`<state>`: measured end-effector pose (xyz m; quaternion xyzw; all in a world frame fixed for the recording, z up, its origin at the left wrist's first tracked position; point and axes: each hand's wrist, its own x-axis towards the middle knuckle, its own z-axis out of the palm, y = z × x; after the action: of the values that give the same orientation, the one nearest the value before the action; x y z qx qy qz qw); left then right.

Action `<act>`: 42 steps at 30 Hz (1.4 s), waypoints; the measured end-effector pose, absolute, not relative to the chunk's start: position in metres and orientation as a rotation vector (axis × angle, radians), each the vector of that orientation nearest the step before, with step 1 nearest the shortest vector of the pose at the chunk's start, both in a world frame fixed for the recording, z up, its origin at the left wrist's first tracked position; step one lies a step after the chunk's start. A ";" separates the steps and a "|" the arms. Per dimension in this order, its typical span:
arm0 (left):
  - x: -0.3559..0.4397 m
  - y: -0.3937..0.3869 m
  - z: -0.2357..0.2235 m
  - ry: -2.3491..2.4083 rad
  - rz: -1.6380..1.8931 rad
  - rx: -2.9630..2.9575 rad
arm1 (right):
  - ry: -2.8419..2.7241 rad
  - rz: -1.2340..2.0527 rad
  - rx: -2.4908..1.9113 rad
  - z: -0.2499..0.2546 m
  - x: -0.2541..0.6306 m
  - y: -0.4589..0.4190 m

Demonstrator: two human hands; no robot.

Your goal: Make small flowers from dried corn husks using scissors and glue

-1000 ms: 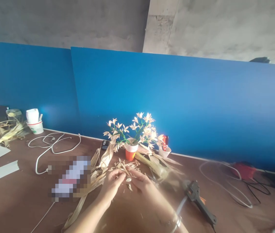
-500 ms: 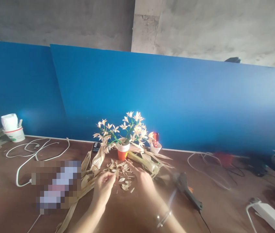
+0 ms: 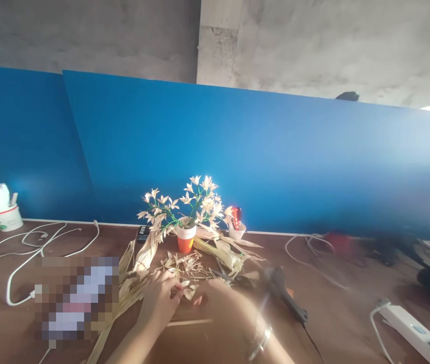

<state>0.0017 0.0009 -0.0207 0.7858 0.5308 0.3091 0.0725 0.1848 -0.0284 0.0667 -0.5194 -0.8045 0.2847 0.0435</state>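
My left hand point(image 3: 163, 294) is low over the table, its thumb and fingers drawn together in a pinch; what they hold, if anything, is too small to make out. Close by on the right is my right hand point(image 3: 215, 298), fingers bent down and blurred, a bracelet on the wrist. Pale husk petals point(image 3: 189, 291) lie between the hands. Just beyond are several small dried husk pieces point(image 3: 186, 263) in a pile. A thin pale strip point(image 3: 188, 322) lies nearer me. Behind the pile stands an orange and white paper cup point(image 3: 185, 240) with green-stemmed husk flowers point(image 3: 200, 198).
Corn husks point(image 3: 146, 253) flank the cup. To the right lies a dark glue-gun-shaped tool point(image 3: 291, 303) with its cord, near scissors point(image 3: 240, 279). White cables point(image 3: 21, 263) and a pixelated object point(image 3: 80, 298) are at left, a white power strip point(image 3: 412, 328) at right. A blue partition point(image 3: 238, 151) stands behind.
The view has turned rightward. My hands were together over the pile, then came apart as the right reached into it; now both are nearer me, and a thin strip shows on the table.
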 end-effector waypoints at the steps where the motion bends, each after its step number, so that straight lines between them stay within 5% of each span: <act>1: 0.000 0.002 -0.021 1.576 0.961 2.357 | -2.391 0.777 -1.678 0.067 0.188 -0.027; 6: -0.016 0.010 -0.018 1.516 1.321 2.272 | -1.966 0.316 -2.085 0.067 0.219 -0.013; 22: -0.028 0.015 -0.014 1.538 1.698 1.874 | -2.258 0.170 -1.847 0.013 0.176 0.033; 42: -0.001 0.006 -0.018 1.276 1.542 2.071 | -1.528 1.153 -1.227 0.023 0.169 0.023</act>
<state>-0.0009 0.0062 -0.0181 0.7130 0.4392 0.5308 0.1303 0.1695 0.0227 0.0233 -0.4895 -0.6098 0.4601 0.4205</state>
